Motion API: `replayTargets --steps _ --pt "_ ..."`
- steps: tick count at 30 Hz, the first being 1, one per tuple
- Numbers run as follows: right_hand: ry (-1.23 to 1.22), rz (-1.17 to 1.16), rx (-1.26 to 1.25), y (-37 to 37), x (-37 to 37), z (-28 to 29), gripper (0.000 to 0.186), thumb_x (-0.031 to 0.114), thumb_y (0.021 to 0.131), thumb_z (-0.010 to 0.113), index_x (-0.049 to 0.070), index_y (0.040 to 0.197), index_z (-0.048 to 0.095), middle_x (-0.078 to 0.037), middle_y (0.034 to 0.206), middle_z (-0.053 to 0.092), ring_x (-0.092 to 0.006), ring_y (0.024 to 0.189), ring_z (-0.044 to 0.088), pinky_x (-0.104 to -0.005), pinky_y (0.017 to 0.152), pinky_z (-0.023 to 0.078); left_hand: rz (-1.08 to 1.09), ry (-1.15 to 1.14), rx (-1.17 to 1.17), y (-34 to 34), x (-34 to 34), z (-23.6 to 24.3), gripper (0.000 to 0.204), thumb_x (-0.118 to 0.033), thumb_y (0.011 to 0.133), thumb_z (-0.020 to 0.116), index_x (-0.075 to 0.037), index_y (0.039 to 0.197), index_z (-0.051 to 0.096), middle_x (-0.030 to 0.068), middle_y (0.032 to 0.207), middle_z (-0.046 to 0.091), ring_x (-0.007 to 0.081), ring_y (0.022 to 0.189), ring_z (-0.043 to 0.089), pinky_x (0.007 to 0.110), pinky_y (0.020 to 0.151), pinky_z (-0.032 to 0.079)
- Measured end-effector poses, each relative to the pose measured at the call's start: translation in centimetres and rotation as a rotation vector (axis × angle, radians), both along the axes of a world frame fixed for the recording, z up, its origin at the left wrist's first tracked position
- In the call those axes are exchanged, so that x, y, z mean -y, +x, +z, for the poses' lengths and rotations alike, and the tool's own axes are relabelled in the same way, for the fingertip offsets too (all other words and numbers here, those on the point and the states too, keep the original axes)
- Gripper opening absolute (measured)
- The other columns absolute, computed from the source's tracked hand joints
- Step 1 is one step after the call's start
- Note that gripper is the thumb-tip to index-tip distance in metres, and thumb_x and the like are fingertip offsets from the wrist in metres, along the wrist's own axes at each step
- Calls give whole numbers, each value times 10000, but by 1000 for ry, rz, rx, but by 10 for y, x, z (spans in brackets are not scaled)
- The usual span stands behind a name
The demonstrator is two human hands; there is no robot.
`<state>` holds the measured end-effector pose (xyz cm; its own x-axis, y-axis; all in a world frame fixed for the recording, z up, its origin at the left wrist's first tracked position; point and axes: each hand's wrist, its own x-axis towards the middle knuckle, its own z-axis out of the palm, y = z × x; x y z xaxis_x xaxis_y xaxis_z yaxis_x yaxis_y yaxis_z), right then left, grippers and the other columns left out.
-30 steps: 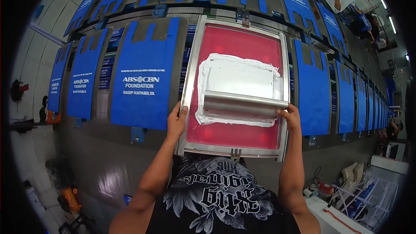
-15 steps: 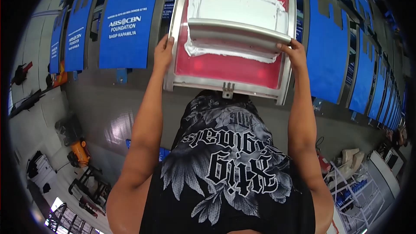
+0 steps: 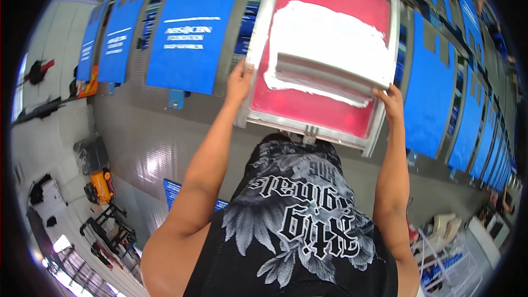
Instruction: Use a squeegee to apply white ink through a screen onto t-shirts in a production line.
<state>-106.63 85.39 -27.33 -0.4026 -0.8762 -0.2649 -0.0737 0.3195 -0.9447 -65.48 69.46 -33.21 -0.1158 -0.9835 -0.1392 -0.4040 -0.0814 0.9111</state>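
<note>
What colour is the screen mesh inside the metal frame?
The screen mesh is pinkish red, best seen in the head view around the white ink.

Arms (image 3: 212, 151) reach forward, left grip (image 3: 240, 84) and right grip (image 3: 391, 102) curled.

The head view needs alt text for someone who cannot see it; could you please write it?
A person's left hand holds a metal frame around a red screen; the right hand is at the end of a metal bar across the screen's white paste. Blue bags lie on either side.
</note>
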Motion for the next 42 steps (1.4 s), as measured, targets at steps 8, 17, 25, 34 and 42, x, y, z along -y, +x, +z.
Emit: replayTargets --steps 8,17,25,34,42 --pt "220 513 -1067 27 -8 64 333 77 619 692 34 948 655 -166 894 660 -286 896 622 -383 814 472 -290 -465 260 -29 -14 95 586 -350 775 707 -103 1273 520 183 1150 547 369 1097 496 456 947 385" --pt "96 480 -1061 14 40 60 281 27 621 591 62 897 632 -143 809 650 -342 791 612 -451 738 447 -761 -481 557 -102 41 126 257 -118 676 708 -68 921 646 121 879 651 317 873 610 415 772 483" --pt "79 395 -1286 23 65 1 318 -9 686 553 72 994 555 -95 942 575 -286 968 540 -496 944 356 -655 -628 540 -110 49 46 409 -23 635 662 -52 1033 570 127 1110 555 309 1026 505 424 903 403" --pt "161 463 -947 73 -48 37 425 -26 578 605 70 992 605 -104 929 623 -304 905 574 -544 1000 325 -642 -502 433 -49 -55 81 439 -10 497 694 -57 925 606 100 923 604 303 876 574 420 796 434" --pt "195 462 -1230 -21 127 43 329 45 689 575 104 1002 657 -116 846 669 -295 873 625 -543 976 352 -589 -472 555 -153 115 85 226 -162 655 720 -55 848 672 170 828 655 348 812 633 416 726 505"
